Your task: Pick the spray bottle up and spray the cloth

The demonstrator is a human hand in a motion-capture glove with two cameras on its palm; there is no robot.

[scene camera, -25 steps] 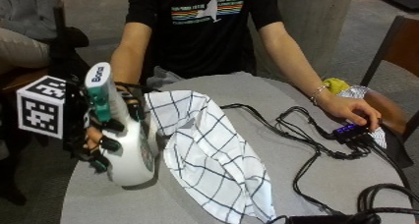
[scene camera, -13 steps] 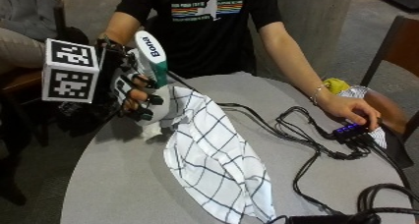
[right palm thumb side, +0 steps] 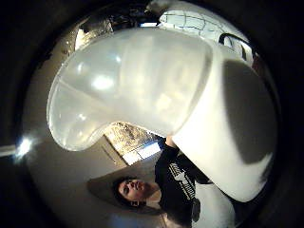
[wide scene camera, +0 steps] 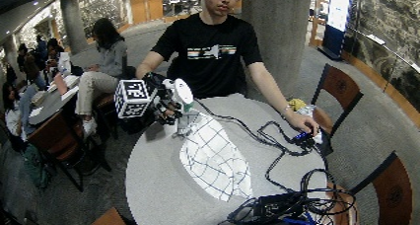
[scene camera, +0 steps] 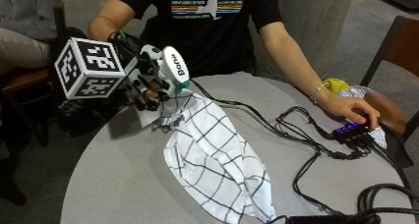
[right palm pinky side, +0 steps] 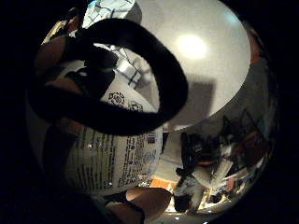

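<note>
Over at the near-left edge of the round table (scene camera: 118, 184), your gloved right hand (scene camera: 145, 84) is up in the air with its fingers curled round the white spray bottle (scene camera: 174, 69), holding it tilted above the table. The bottle's printed label (right palm pinky side: 112, 163) sits right against your palm. Just beside and below the bottle, the white checked cloth (scene camera: 219, 165) lies spread on the table, running from under your hand toward the near edge. Moving right, black cables (scene camera: 294, 135) snake across the tabletop. At the far right, your bare left hand (scene camera: 350, 111) rests on a small black device (scene camera: 350, 131).
</note>
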